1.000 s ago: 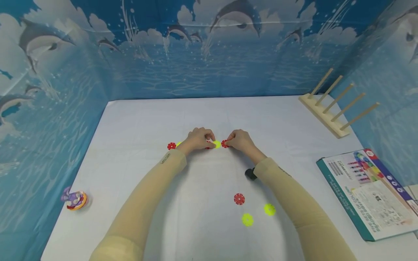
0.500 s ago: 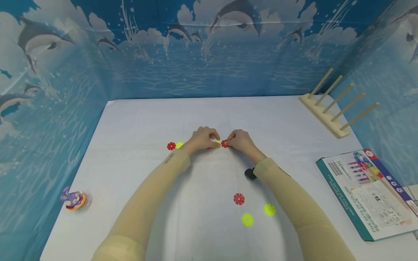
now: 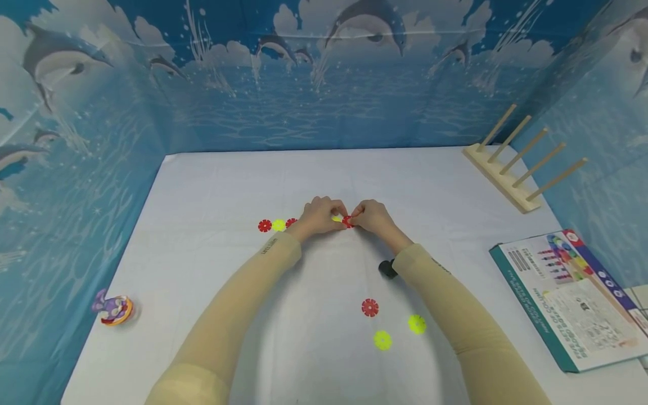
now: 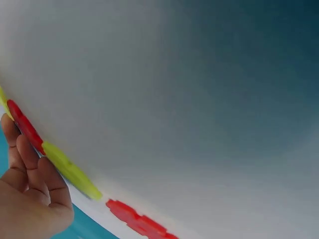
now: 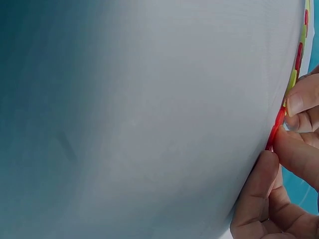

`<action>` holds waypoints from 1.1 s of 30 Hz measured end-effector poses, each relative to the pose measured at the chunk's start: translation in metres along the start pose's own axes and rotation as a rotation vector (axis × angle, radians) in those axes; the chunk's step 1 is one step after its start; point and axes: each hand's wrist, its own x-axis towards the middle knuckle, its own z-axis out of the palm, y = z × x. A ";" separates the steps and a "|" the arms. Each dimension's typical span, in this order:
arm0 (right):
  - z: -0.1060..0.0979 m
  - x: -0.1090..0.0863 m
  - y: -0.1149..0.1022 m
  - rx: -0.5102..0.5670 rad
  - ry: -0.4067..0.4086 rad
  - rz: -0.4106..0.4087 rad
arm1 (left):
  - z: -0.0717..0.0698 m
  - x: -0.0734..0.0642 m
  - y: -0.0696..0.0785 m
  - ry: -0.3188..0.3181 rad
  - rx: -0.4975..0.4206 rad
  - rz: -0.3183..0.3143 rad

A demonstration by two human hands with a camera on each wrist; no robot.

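Observation:
Red and yellow-green notched plastic discs lie in a row across the white table. At its right end, my right hand (image 3: pixel 373 216) pinches a red disc (image 5: pixel 276 127) between thumb and finger. My left hand (image 3: pixel 323 216) reaches over the row, thumb and index fingertips pinching the left edge of that same red disc. Beside it, a yellow disc (image 3: pixel 336 218) shows through the gap between left thumb and index. My left hand hides the row's middle in the head view; a red disc (image 3: pixel 265 225) and a yellow disc (image 3: pixel 279 225) show at its left end.
Nearer me lie a loose red disc (image 3: pixel 370 307) and yellow discs (image 3: pixel 382 340). A wooden peg stand (image 3: pixel 506 177) stands back right, with a printed box (image 3: pixel 577 304) in front. A purple toy (image 3: pixel 113 308) sits at the left edge. A black object (image 3: pixel 387 269) is by the right cuff.
My left hand has slid right along the row, from the yellow disc to the red one at the end, uncovering more discs on the left. The right hand stays at the red disc.

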 end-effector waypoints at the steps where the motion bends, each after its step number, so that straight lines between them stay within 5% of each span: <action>1: 0.000 0.000 0.000 0.000 -0.002 -0.001 | 0.001 0.000 0.000 0.005 0.007 -0.002; 21: -0.010 -0.013 0.006 0.038 -0.051 -0.005 | 0.005 0.001 0.001 0.013 0.002 -0.028; 33: -0.036 -0.085 0.045 0.054 -0.196 -0.187 | 0.005 -0.001 0.002 0.002 -0.009 -0.049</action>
